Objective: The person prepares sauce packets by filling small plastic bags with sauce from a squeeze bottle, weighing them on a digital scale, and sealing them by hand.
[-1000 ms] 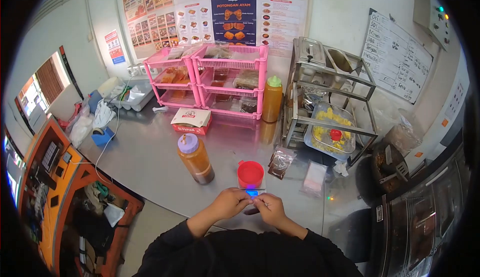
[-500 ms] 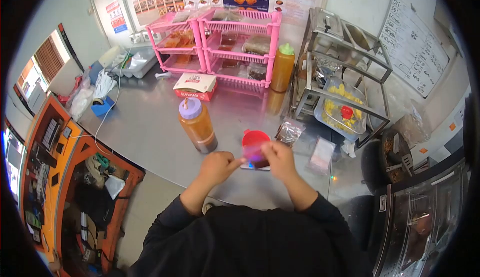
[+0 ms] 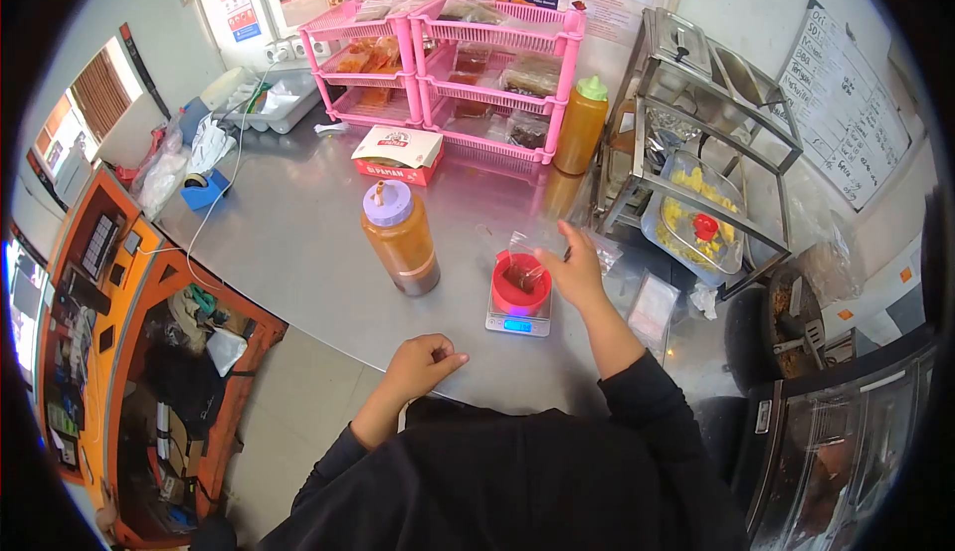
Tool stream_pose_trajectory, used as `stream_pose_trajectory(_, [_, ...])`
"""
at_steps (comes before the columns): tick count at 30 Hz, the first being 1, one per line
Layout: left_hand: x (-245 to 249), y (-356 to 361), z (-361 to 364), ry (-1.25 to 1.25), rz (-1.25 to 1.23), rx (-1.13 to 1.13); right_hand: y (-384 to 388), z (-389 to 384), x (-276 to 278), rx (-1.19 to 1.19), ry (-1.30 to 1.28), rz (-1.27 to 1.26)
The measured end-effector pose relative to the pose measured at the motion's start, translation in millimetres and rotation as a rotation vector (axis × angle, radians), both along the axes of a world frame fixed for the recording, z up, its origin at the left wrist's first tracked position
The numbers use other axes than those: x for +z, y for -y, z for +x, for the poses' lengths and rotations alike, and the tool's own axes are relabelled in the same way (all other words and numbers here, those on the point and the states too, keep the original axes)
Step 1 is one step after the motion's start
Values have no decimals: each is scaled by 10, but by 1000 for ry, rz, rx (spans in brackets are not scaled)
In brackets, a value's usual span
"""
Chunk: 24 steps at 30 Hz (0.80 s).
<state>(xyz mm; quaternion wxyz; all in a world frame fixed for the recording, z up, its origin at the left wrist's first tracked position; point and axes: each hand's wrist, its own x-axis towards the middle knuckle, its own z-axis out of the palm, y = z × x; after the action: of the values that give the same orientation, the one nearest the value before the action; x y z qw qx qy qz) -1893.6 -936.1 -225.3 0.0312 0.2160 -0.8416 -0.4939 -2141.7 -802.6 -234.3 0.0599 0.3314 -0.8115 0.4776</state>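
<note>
A red cup stands on a small digital scale with a lit display. A clear plastic bag with dark contents sits in the cup's mouth, its upper part sticking out. My right hand is at the cup's right rim, thumb against the bag's edge, index finger raised; the grip is partly hidden. My left hand is over the table's front edge, fingers curled and empty, left of the scale. Up and left of the cup stands a squeeze bottle of orange-brown sauce with a lilac lid.
Pink tiered racks with packets stand at the back, beside a green-capped bottle. A red-and-white box is in front. Plastic packets lie right of the scale. A metal rack holds a tray of yellow food.
My hands have moved apart: the left is now empty, the right has shifted up and right. The bag, earlier between both hands, is now in the cup. The scale shows more fully.
</note>
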Motion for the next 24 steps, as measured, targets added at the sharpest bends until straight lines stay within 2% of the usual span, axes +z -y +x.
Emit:
stream_pose_trajectory(2, [-43, 15, -10, -6, 31, 5, -7, 29, 40, -42, -249, 313])
stream_pose_trajectory(5, [-49, -18, -30, -24, 12, -20, -18, 129, 7, 38, -492, 313])
stream_pose_trajectory(8, [19, -37, -45, -9, 20, -38, -87, 191, 71, 92, -479, -26])
stream_pose_trajectory(11, [14, -38, -53, -5, 7, -44, -357, 131, 69, 130, 537, -430])
stream_pose_trajectory(14, [-43, -23, -46, 8, 26, -60, -629, 110, 216, 114, 715, -632])
stream_pose_trajectory(15, [-68, -31, -53, 15, 46, -64, -702, 37, 89, 91, 693, -639])
stream_pose_trajectory(18, [-108, -78, -94, 33, 58, -90, -755, -18, -118, -19, 865, -623])
stream_pose_trajectory(22, [-10, -158, -180, 38, 38, -155, -700, -136, -657, -132, 796, -536])
stream_pose_trajectory(24, [16, -177, -215, 4, 9, -189, -677, -154, -649, -150, 791, -530])
